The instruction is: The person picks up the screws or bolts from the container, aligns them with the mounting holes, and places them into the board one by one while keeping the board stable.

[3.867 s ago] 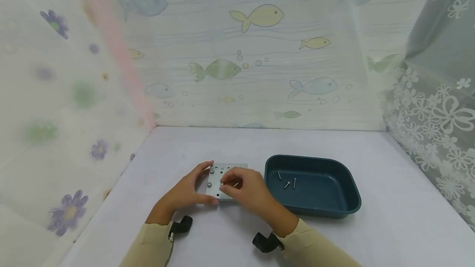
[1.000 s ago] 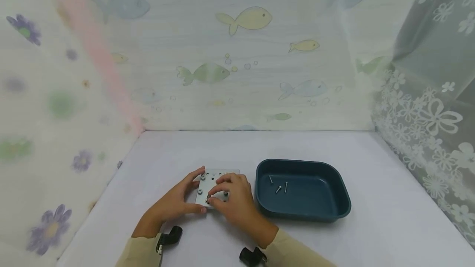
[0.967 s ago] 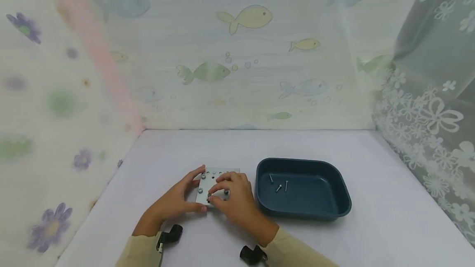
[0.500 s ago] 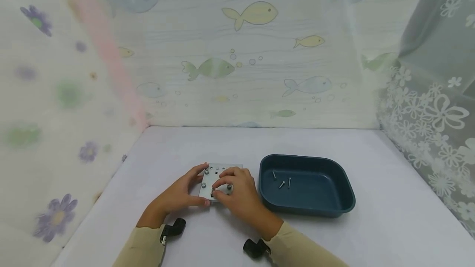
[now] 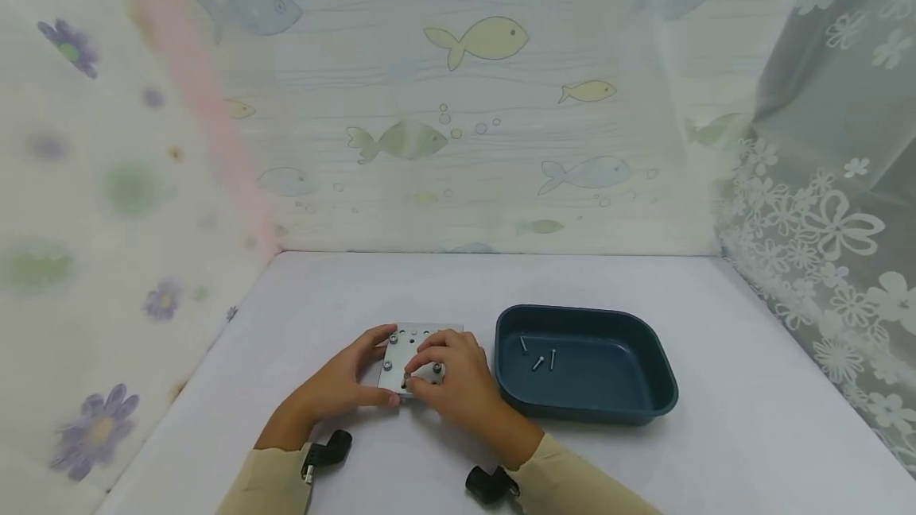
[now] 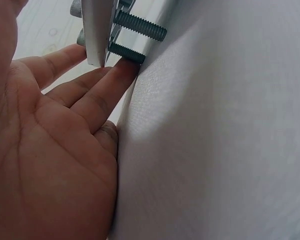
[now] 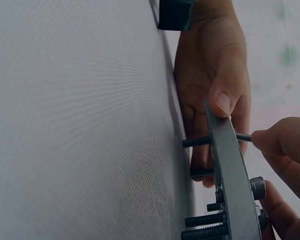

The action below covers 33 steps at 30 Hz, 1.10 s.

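Fingers first, head view: right hand [image 5: 461, 380] has thumb and fingertips clamped on a slim screw [image 5: 406, 378] at the metal plate [image 5: 397, 352]; left hand [image 5: 332, 384] grips the plate's left side, thumb on near edge, fingertip at far edge. Left of the pinching fingers, two seated bolts [image 5: 387, 365] show; another sits just beside them on the right. Three loose screws [image 5: 538, 363] lie in the blue tray [image 5: 587, 410], right of the right fingers. Looks part-done to me: bolts in, pinched screw plus those three left.

Left wrist: threaded shanks [image 6: 140, 25] poke out under the plate, just by the left fingertips. Head view hides that.

Right wrist: plate edge-on, clearance between it and worktop [image 7: 90, 125], left fingers partly underneath. Pinched screw stands proud; can't tell how deep it's in.
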Tool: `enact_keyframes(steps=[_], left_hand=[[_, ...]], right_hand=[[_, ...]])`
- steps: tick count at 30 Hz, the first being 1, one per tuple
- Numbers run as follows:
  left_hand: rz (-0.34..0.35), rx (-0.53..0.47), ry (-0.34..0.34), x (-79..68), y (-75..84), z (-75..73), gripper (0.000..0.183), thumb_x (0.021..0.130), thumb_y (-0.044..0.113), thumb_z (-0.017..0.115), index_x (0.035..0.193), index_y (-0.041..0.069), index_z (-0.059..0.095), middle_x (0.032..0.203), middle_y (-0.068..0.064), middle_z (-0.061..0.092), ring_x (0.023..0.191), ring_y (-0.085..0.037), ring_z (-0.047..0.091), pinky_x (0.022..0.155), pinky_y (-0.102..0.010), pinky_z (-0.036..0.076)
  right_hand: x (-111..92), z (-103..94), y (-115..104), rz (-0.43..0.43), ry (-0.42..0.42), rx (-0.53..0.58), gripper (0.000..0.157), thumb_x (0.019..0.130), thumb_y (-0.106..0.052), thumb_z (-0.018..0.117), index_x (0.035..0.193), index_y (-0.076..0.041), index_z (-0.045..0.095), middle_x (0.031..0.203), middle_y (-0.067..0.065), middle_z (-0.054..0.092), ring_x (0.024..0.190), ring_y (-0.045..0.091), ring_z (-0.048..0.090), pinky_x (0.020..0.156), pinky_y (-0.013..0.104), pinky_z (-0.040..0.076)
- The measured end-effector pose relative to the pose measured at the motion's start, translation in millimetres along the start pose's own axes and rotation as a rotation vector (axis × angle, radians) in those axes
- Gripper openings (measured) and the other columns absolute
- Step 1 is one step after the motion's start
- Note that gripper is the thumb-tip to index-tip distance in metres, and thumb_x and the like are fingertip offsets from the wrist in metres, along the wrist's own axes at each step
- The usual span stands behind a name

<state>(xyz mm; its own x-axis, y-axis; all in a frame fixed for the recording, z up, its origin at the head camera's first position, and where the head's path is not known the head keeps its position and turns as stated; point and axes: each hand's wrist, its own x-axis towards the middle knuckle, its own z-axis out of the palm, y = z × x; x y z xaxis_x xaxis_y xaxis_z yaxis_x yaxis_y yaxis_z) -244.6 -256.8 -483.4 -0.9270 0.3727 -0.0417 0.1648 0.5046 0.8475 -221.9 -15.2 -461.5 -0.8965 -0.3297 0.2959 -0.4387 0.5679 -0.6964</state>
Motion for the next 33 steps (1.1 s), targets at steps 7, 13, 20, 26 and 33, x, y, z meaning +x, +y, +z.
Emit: enact_keyframes(steps=[7,13,20,26,33], left_hand=[[0.020,0.011,0.015,0.3,-2.0,-1.0,0.108,0.071,0.045,0.094,0.159,0.036,0.033,0.160,0.004,0.046,0.148,-0.023,0.044,0.121,-0.064,0.021],[0.026,0.008,0.012,-1.6,-3.9,-1.3,0.108,0.071,0.044,0.094,0.160,0.034,0.033,0.161,0.002,0.045,0.148,-0.025,0.044,0.121,-0.065,0.021],[0.032,-0.011,0.006,-2.8,-2.6,-1.2,0.108,0.072,0.041,0.094,0.160,0.034,0.033,0.162,0.003,0.043,0.148,-0.025,0.044,0.121,-0.064,0.020],[0.003,0.006,0.009,-2.9,-1.1,-0.3,0.109,0.071,0.042,0.094,0.160,0.035,0.032,0.163,0.004,0.042,0.149,-0.025,0.043,0.121,-0.064,0.021],[-0.021,0.014,0.006,-3.0,0.8,0.8,0.109,0.071,0.043,0.095,0.160,0.036,0.032,0.162,0.005,0.043,0.150,-0.023,0.041,0.122,-0.063,0.020]], right_hand=[[2.5,-3.9,-3.7,-0.050,0.001,-0.030,0.007,0.087,-0.029,0.082,0.091,-0.035,0.081,0.117,-0.013,0.062,0.113,0.013,0.048,0.097,0.043,0.042],[2.4,-2.8,-3.2,-0.057,-0.008,-0.038,0.008,0.087,-0.029,0.082,0.091,-0.035,0.081,0.117,-0.013,0.063,0.111,0.013,0.049,0.095,0.041,0.043],[2.2,-2.3,-4.2,-0.067,-0.006,-0.052,0.007,0.088,-0.028,0.081,0.093,-0.033,0.080,0.116,-0.012,0.063,0.108,0.013,0.050,0.094,0.040,0.043],[2.6,-3.4,-4.5,-0.070,0.005,-0.065,0.007,0.088,-0.027,0.081,0.093,-0.031,0.081,0.115,-0.011,0.063,0.108,0.013,0.050,0.096,0.040,0.044],[1.0,-5.7,-5.1,-0.119,0.000,-0.112,0.005,0.089,-0.028,0.080,0.093,-0.031,0.080,0.117,-0.010,0.063,0.112,0.015,0.051,0.097,0.043,0.044]])
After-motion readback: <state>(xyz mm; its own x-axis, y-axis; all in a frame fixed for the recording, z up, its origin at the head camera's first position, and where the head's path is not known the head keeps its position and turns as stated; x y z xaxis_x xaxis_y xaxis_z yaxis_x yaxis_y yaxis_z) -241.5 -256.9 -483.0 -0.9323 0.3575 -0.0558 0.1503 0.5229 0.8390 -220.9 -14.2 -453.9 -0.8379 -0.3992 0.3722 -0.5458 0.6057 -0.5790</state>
